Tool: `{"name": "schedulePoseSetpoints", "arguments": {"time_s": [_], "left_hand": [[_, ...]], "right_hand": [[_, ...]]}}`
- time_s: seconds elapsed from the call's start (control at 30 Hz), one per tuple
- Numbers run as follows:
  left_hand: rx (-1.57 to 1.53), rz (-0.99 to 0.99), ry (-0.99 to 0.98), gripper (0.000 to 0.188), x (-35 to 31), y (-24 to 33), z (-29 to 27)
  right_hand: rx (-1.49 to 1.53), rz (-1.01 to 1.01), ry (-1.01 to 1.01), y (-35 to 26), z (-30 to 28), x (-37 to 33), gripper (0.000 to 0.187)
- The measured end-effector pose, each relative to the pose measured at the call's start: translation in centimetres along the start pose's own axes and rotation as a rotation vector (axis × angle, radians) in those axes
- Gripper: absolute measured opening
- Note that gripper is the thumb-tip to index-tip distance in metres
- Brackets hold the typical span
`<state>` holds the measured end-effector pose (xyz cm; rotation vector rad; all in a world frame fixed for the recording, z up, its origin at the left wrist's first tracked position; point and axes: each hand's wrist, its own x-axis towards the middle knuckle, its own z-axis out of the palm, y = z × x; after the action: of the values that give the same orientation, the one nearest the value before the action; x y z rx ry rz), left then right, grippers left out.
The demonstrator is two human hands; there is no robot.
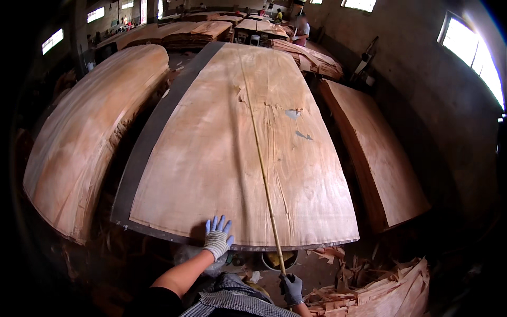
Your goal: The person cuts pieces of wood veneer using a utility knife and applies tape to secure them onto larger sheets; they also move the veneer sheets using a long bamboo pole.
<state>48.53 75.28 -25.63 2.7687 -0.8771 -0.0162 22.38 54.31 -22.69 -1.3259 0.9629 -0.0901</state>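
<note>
A large thin sheet of wood veneer (195,142) covers most of a dark-topped table (153,111) in front of me. It has splits, a raised ridge and small torn holes right of its middle. My left hand (217,238), in a striped glove with bluish fingers, lies with spread fingers at the sheet's near edge. My right hand (292,289), in a grey glove, is closed around the near end of a long thin bamboo pole (262,164). The pole runs away from me over the veneer toward its far end.
Veneer stacks stand to the left (95,137) and right (380,153). Torn veneer scraps (380,290) are heaped at the near right. A bucket (289,261) sits below the table's near edge. Another person (301,31) stands at the far right, among more stacks.
</note>
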Motion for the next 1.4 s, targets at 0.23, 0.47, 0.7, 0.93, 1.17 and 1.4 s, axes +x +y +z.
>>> {"name": "schedulePoseSetpoints", "arguments": {"time_s": [0.23, 0.47, 0.7, 0.93, 1.17, 1.4], "left_hand": [[0.022, -0.076, -0.093, 0.066, -0.6, -5.6, 0.6], [-0.359, -0.154, -0.059, 0.061, 0.0, -3.9, -0.7], [-1.769, -0.523, -0.014, 0.027, 3.0, -6.4, -2.8], [-0.161, -0.363, 0.222, 0.059, -1.0, -14.0, -3.3], [-0.136, 0.423, -0.016, 0.057, 0.6, 4.7, -1.5], [-0.139, 0.751, -0.028, 0.032, 6.9, 21.6, 1.9]], "right_hand": [[0.025, 0.019, -0.019, 0.9, 4.9, 1.0, 0.016], [-0.245, -0.301, -0.104, -6.1, 13.9, 1.7, 0.025], [-0.408, -0.353, -0.419, -8.4, 16.8, 0.8, 0.038], [-0.120, 0.213, -0.028, 1.4, 0.3, -3.8, 0.028], [0.161, 0.149, 0.225, 4.9, -8.1, -4.5, 0.015], [-0.504, -0.066, 0.289, 12.4, -19.0, -8.3, 0.025]]}}
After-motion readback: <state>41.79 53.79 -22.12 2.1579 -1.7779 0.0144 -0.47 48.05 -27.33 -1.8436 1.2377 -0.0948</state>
